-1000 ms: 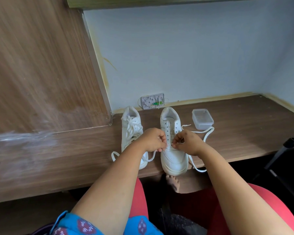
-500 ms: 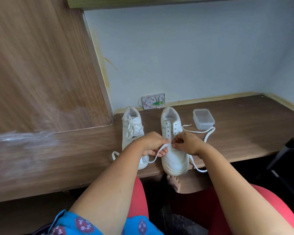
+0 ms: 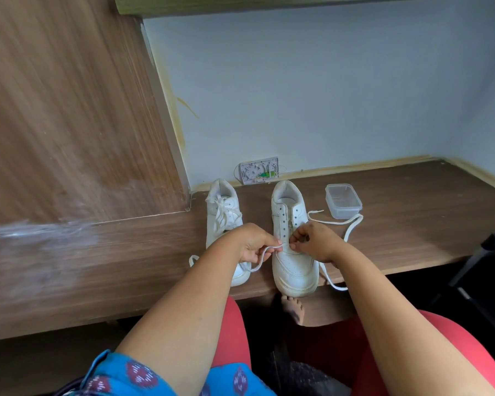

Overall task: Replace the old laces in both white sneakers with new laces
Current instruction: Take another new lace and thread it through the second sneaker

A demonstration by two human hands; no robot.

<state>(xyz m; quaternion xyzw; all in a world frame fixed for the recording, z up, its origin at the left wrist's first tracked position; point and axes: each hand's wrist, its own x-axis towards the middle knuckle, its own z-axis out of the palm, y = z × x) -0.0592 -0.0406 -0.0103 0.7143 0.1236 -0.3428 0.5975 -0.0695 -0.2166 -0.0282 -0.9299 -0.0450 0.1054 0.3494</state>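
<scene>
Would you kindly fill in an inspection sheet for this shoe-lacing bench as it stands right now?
Surface: brown wooden bench, worn pale at left.
Job's things: right sneaker, upper eyelets empty, lace through the lowest; left sneaker laced, partly hidden.
Clutter: clear plastic box, lid on.
Grippers: left hand pinches one lace end; right hand pinches at the eyelets.
Cables: nothing seen; the lace's other end trails right.
Surroundings: wall socket plate, pale wall, black stand.

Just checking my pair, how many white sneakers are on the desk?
2. The left sneaker stands beside the wood panel; the right sneaker stands under both hands, near the desk's front edge.
</scene>
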